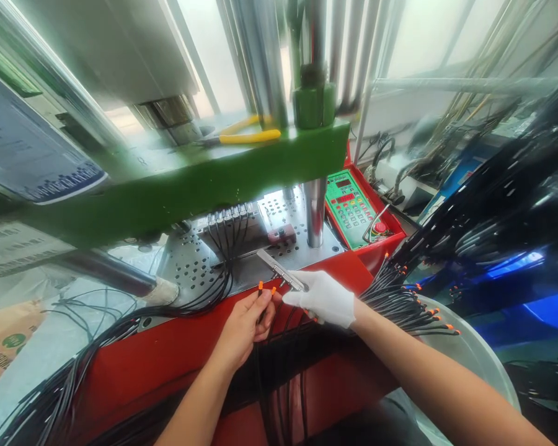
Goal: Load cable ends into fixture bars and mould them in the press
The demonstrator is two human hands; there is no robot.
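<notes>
A green machine beam [223,176] is seen overhead, carried on steel columns [314,214]. A perforated metal plate [186,260] lies beneath it, edged by a red frame [167,353]. A green control panel [351,207] is set at right. Pale daylight is admitted through windows [423,31] behind.

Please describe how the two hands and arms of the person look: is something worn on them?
The right hand wears a white fabric glove that ends at the wrist. The left hand is bare. Both forearms are uncovered; no sleeves, watch or rings are visible.
</notes>
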